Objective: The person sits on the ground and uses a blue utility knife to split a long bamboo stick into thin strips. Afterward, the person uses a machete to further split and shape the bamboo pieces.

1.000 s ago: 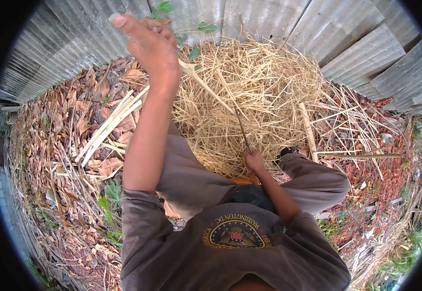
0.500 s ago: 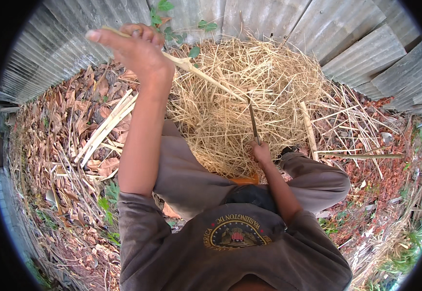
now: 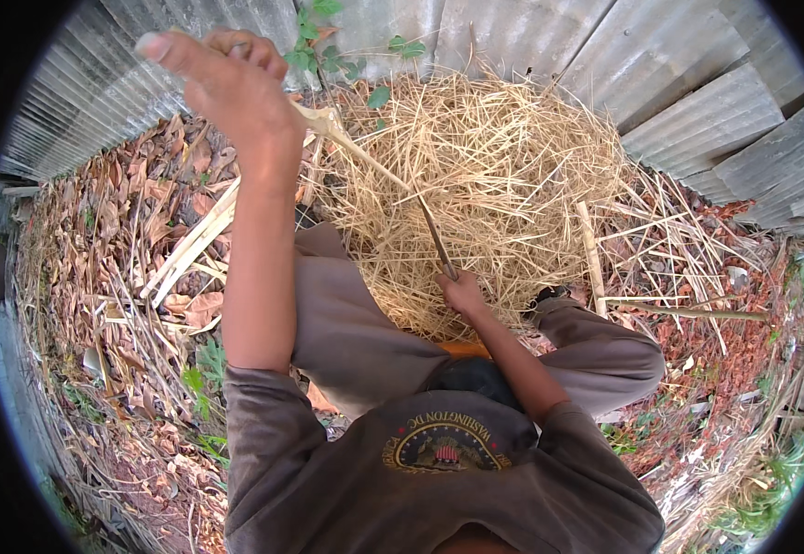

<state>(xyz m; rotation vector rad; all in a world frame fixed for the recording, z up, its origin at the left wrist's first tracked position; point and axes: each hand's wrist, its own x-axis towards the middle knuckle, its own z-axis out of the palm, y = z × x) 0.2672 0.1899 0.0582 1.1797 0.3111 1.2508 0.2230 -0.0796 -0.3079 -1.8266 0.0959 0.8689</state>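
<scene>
Raised at the upper left, my left hand is wrapped round a pale peeled stick with a thicker knot partway along. The stick slants down to the right over a heap of straw-like shavings. My right hand, low in front of me, grips a long narrow knife. Its dark blade points up and to the left, and its tip meets or overlaps the stick's lower end. Fingers hide the knife's handle and the stick's upper end.
Split pale strips lie on dry leaves at the left. On the right are a short pale stick, a longer thin stick and scattered slivers. A corrugated metal fence closes off the far side, with a green vine against it.
Both hands have shifted left, the left one also slightly up. The stick has moved left with it, and the knife now tilts further left, still at the stick's lower end.
</scene>
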